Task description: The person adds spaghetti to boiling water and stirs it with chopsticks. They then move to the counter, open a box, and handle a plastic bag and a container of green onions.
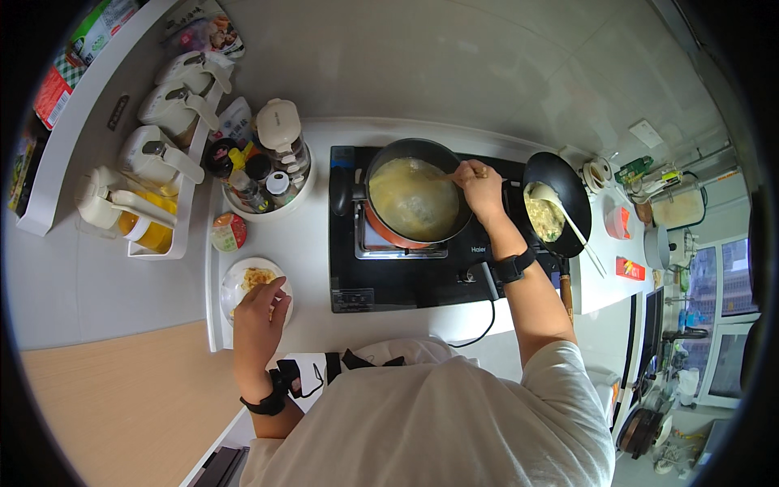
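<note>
My right hand (482,190) grips a thin wooden utensil (447,177) over the right rim of a deep pan (420,237). The far end of the utensil is lost in steam above cloudy yellowish liquid (414,198). This pan has a dark inside and an orange outside, and stands on the left burner of a black Haier gas hob (395,286). My left hand (258,316) hovers at a white plate (230,285) bearing browned yellow food (257,278). Its fingers are bent and slightly apart, with nothing visible between them; the hand hides part of the plate.
A black wok (575,210) with yellowish food and a white ladle (544,193) sits right of the pan. The pan's black handle (342,190) points left. Seasoning bottles fill a round tray (243,214). Below the hob's front runs a black cable (490,322).
</note>
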`<state>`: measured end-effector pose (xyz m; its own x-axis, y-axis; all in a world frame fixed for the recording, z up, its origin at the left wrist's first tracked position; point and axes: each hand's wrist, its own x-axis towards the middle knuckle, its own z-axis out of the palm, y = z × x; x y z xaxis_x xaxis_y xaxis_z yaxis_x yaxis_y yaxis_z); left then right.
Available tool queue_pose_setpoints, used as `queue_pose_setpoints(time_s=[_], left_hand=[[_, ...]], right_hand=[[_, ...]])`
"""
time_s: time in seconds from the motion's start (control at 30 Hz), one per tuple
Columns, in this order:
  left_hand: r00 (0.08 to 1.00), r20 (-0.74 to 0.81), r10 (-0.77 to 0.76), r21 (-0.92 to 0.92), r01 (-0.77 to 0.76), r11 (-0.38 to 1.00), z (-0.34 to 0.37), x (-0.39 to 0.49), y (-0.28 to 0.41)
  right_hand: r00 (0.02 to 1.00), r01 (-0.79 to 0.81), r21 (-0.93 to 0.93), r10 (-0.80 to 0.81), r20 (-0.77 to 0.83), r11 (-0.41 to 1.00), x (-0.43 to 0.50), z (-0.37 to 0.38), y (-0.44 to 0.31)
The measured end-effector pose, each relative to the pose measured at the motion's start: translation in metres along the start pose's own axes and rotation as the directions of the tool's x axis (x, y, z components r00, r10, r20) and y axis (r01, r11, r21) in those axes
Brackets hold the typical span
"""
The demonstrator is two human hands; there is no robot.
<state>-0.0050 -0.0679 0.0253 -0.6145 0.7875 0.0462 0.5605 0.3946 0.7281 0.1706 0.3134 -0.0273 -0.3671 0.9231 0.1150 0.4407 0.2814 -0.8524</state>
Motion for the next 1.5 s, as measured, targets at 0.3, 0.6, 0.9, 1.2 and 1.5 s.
queue_pose_setpoints(time_s=[0.3, 0.6, 0.9, 1.2, 1.5], left_hand=[[0.999, 0.037, 0.016, -0.012, -0.016, 1.0, 0.006, 0.004, 0.006], [1.0, 0.016, 0.017, 0.05, -0.017, 0.999, -0.003, 0.0, 0.005], [0.999, 0.019, 0.031, 0.047, -0.032, 0.998, -0.004, -0.004, 0.005], [1.0, 0.005, -0.009, 0.051, 0.009, 0.999, -0.008, -0.009, 0.001], [1.0, 0.012, 0.025, 0.034, -0.025, 0.999, -0.004, -0.007, 0.005]], right_hand=[[0.972, -0.125, 0.472, 0.012, 0.236, 0.873, -0.021, 0.007, -0.016], [0.931, -0.179, 0.186, 0.105, 0.351, 0.966, -0.042, 0.0, -0.017], [0.943, -0.075, 0.319, -0.037, 0.332, 0.945, -0.04, 0.032, -0.029], [0.855, -0.244, 0.23, 0.097, 0.509, 0.942, -0.047, -0.008, -0.035], [0.891, 0.412, -0.114, -0.374, 0.257, 0.904, -0.017, -0.018, -0.017]])
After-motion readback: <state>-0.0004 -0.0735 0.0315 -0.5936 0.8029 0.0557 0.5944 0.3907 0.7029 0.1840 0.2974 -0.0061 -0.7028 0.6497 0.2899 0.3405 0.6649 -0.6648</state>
